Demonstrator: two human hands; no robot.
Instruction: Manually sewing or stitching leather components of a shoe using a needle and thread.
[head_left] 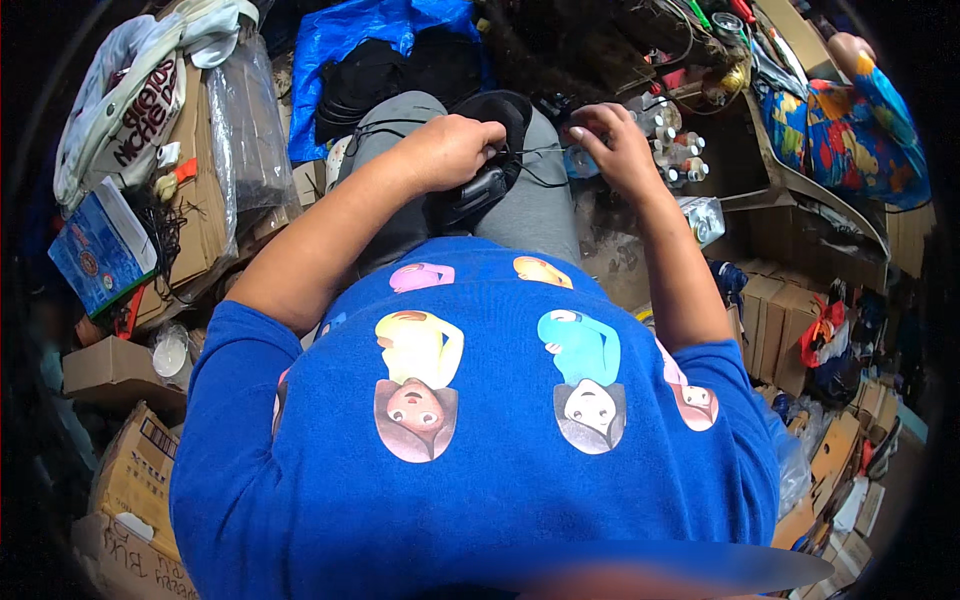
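Note:
A black item that looks like a shoe (510, 120), with a dark rounded opening, rests across my grey-trousered lap (542, 205). My left hand (462, 150) is closed on its near side, fingers curled and partly hidden. Thin black cord (540, 152) runs from it toward my right hand (615, 145), which is raised a little to the right with thumb and fingers bent around the cord's end. Another length of black cord lies over my left thigh. Below my left hand a glossy black part (482, 190) shows.
Ahead lies a blue plastic sack (325, 75) with black items on it. Several clear bottles (680, 150) stand right of my right hand. Cardboard boxes (125, 370) and a pale printed cloth bag (140, 100) crowd the left; a colourful patterned fabric (850, 125) lies far right.

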